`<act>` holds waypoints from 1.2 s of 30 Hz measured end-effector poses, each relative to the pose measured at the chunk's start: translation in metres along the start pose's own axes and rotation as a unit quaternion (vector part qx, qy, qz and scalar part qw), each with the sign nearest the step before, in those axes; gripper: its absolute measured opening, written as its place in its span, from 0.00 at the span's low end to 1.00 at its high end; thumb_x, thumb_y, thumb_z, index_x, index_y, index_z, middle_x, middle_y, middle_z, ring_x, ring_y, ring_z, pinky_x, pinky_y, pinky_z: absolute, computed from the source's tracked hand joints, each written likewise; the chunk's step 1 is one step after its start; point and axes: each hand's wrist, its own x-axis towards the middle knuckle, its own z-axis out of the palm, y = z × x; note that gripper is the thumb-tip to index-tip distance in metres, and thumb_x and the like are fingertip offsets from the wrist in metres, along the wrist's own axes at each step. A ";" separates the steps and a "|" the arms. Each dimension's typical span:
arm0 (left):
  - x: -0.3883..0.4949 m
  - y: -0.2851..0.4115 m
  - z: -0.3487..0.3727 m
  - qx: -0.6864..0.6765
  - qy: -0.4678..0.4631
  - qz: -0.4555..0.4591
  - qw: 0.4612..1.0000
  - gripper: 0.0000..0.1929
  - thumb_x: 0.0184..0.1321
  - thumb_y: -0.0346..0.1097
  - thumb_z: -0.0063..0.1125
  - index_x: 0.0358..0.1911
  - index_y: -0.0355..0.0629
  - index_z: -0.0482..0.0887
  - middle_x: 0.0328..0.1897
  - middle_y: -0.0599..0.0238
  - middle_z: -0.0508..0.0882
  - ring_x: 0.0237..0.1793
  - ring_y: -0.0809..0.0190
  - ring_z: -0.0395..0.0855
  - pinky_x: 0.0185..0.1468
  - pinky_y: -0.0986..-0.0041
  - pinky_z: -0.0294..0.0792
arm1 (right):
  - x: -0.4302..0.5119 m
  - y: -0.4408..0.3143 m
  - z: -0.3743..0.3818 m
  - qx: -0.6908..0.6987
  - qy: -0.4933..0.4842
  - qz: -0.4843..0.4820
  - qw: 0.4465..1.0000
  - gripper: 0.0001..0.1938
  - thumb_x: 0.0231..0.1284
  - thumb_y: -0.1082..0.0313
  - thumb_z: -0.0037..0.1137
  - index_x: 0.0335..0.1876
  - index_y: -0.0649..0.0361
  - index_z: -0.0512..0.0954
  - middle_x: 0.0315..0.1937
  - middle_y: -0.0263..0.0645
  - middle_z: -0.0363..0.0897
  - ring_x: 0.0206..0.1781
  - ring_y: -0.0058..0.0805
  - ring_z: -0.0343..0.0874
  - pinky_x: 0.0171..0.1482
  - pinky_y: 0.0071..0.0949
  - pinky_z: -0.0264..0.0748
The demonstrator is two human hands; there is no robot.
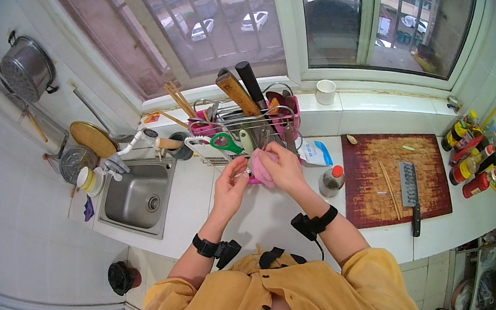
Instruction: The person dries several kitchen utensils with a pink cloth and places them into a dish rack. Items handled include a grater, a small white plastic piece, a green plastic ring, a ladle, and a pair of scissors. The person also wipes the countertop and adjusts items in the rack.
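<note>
My right hand (284, 166) grips a bunched pink cloth (263, 167) against the lower front of a wire utensil rack (253, 119). To its left, my left hand (231, 186) is raised beside the rack, fingers partly curled and thumb apart, with nothing visible in it. Green-handled scissors (226, 143) and a pale green handle (246, 140) hang at the rack's front, just above my hands. A flat grater (205, 150) leans at the rack's left. From the rack rise a wooden-handled knife (238, 91) and a black handle (249, 80). The cloth hides part of the rack's lower edge.
A cleaver (409, 185) and chopsticks (389, 189) lie on a wooden cutting board (357, 172) at right. A red-capped bottle (332, 182) stands between board and rack. Left is a steel sink (136, 200). Sauce bottles (464, 170) crowd the right corner; a white cup (325, 92) stands on the sill.
</note>
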 end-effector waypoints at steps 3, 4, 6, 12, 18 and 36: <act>0.000 0.009 0.000 -0.022 -0.001 -0.004 1.000 0.23 0.72 0.27 0.54 0.70 0.36 0.72 0.67 0.55 0.79 0.66 0.60 0.77 0.69 0.69 0.69 | -0.002 -0.005 -0.004 0.037 -0.015 -0.033 0.999 0.18 0.68 0.50 0.59 0.44 0.60 0.80 0.31 0.48 0.83 0.35 0.39 0.83 0.40 0.38 0.77; 0.001 0.012 0.001 -0.031 -0.007 0.005 0.999 0.23 0.72 0.27 0.54 0.69 0.36 0.72 0.67 0.55 0.79 0.66 0.60 0.77 0.69 0.69 0.69 | -0.001 -0.007 -0.005 0.050 -0.023 -0.042 0.998 0.16 0.68 0.52 0.59 0.43 0.60 0.80 0.31 0.46 0.82 0.34 0.36 0.82 0.40 0.36 0.77; 0.003 0.018 0.003 -0.042 -0.009 0.020 0.999 0.22 0.73 0.28 0.54 0.69 0.35 0.72 0.66 0.56 0.79 0.65 0.61 0.77 0.69 0.69 0.68 | 0.002 -0.011 -0.009 0.108 -0.046 -0.082 0.990 0.13 0.69 0.57 0.59 0.43 0.61 0.79 0.31 0.41 0.80 0.35 0.26 0.78 0.40 0.30 0.75; 0.006 0.035 0.009 -0.039 0.008 0.049 0.998 0.21 0.76 0.33 0.51 0.69 0.33 0.72 0.65 0.54 0.80 0.63 0.62 0.79 0.65 0.72 0.70 | 0.006 -0.015 -0.026 0.236 -0.173 -0.072 0.954 0.08 0.74 0.64 0.56 0.40 0.60 0.77 0.34 0.22 0.73 0.39 0.10 0.68 0.42 0.17 0.69; 0.009 0.036 0.010 -0.189 -0.058 -0.067 0.978 0.18 0.78 0.36 0.50 0.65 0.36 0.77 0.59 0.58 0.85 0.57 0.66 0.82 0.61 0.75 0.72 | -0.004 -0.009 -0.031 0.262 -0.321 -0.049 0.909 0.09 0.73 0.60 0.57 0.40 0.58 0.78 0.35 0.21 0.73 0.39 0.10 0.68 0.41 0.17 0.68; -0.016 0.019 0.019 -0.037 -0.084 -0.066 0.994 0.12 0.70 0.27 0.49 0.52 0.36 0.83 0.45 0.63 0.87 0.42 0.66 0.84 0.45 0.70 0.78 | -0.077 -0.051 -0.021 -0.176 -0.019 -0.354 0.918 0.19 0.63 0.73 0.55 0.60 0.51 0.81 0.69 0.48 0.70 0.72 0.53 0.67 0.73 0.52 0.62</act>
